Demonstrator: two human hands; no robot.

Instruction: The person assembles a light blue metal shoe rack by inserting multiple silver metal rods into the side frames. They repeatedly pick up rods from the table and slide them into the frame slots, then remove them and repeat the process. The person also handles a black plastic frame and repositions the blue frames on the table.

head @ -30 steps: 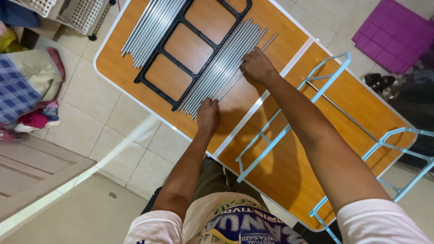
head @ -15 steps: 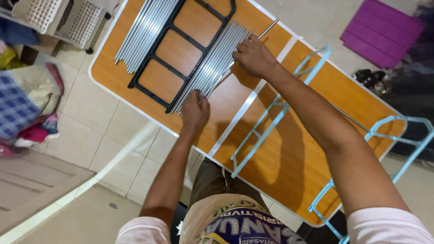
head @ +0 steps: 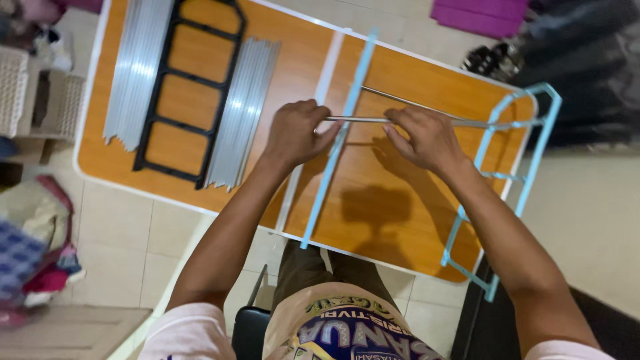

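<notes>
Both hands hold one thin silver metal rod (head: 360, 119) level above the orange tabletop (head: 373, 200). My left hand (head: 295, 132) grips the rod's left end, and my right hand (head: 423, 137) pinches it further right. The rod crosses a light blue side frame (head: 333, 153) near my left hand and reaches a second light blue frame (head: 527, 140) at the table's right end. Another silver rod (head: 400, 100) lies just behind, also running toward that right frame.
On the table's left part lie a black ladder-shaped plastic frame (head: 180, 90) and two bundles of silver rods (head: 241, 113), (head: 133, 73). White baskets (head: 40, 100) and cloth (head: 27, 260) sit on the floor at left; a purple mat (head: 480, 15) lies beyond the table.
Both hands left the rod bundle with one rod and carried it right, over the blue frames. The view has swung, so the black frame and bundles now sit further left.
</notes>
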